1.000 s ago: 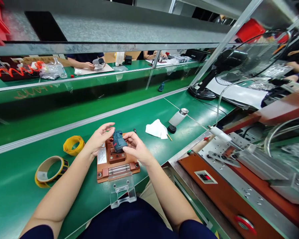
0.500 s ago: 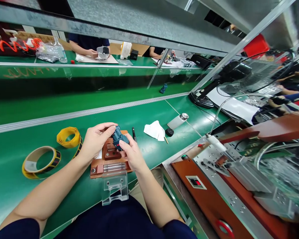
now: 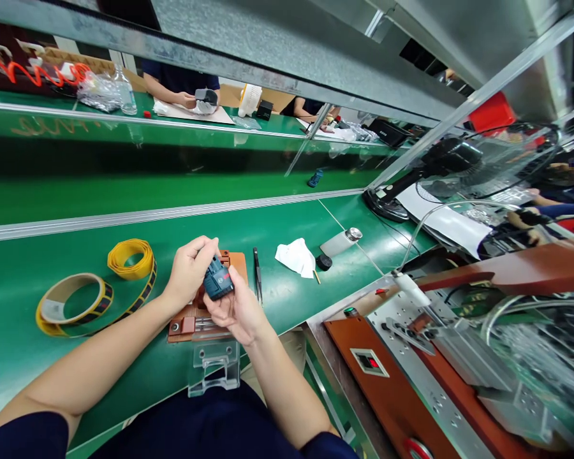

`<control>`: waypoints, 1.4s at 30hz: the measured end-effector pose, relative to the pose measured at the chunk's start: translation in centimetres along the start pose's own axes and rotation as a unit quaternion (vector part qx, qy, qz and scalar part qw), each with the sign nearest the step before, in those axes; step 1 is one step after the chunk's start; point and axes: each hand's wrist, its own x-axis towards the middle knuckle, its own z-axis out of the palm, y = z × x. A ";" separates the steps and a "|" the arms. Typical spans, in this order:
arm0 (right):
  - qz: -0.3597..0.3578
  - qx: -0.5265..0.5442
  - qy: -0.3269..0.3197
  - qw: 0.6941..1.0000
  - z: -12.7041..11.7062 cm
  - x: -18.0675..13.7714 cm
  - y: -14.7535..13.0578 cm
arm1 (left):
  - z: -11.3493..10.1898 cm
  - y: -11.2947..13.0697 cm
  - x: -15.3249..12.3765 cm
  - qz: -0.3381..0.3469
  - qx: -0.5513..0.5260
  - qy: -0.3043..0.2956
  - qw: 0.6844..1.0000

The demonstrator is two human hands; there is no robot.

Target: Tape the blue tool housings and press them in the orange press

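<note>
A dark blue battery pack (image 3: 218, 282) with a red mark and a small logo is held between both hands, above a brown fixture (image 3: 238, 262). My left hand (image 3: 187, 271) is closed on its upper left end, thumb on top. From the right, my right hand (image 3: 242, 309) grips its side, with the thumb near the red mark and the fingers underneath. The fixture is partly hidden by the hands. A clear plastic flap (image 3: 215, 363) hangs from its front edge. Black tweezers (image 3: 257, 275) lie just right of the fixture.
Left are a yellow roll (image 3: 130, 258) and a label reel (image 3: 71, 299). A white cloth or paper (image 3: 295, 256), black cap (image 3: 324, 262) and bottle (image 3: 340, 241) lie right. A machine (image 3: 370, 370) and a fan (image 3: 387, 201) stand farther right. Another pack-like blue piece (image 3: 315, 178) sits behind. People work across.
The battery pack has been turned so its marked face shows, and it has moved slightly left and down with both hands. My right hand's grip has shifted. The view has tilted slightly.
</note>
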 end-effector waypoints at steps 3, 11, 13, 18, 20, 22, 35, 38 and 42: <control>-0.055 -0.106 0.052 0.991 0.2 -0.4 0.6 | -0.3 0.2 0.1 0.009 0.079 0.000 0.997; -0.168 -0.419 0.101 0.887 -0.6 -0.4 0.9 | -0.6 1.4 -0.2 0.029 0.244 0.026 0.969; -0.174 -0.442 0.106 0.873 -0.8 -0.1 0.9 | -0.5 1.3 -0.1 0.043 0.261 0.038 0.964; -0.154 -0.357 0.059 0.919 -0.9 -0.4 0.9 | -0.7 0.7 0.4 0.033 0.211 0.011 0.977; -0.141 -0.294 0.043 0.944 -0.8 -0.8 0.9 | -0.9 0.4 0.6 0.017 0.170 -0.005 0.985; -0.131 -0.253 0.049 0.957 -0.7 -1.2 0.8 | -0.9 0.3 0.7 0.006 0.124 -0.021 0.992; -0.361 -0.465 0.246 0.770 -2.6 -2.7 -0.6 | 0.9 1.0 -1.2 -0.177 -0.267 -0.133 0.938; -0.387 -0.490 0.257 0.738 -2.8 -3.0 -0.6 | 1.1 1.3 -1.7 -0.188 -0.280 -0.164 0.927; -0.387 -0.502 0.267 0.726 -2.8 -3.2 -0.8 | 1.2 1.1 -2.1 -0.198 -0.282 -0.185 0.920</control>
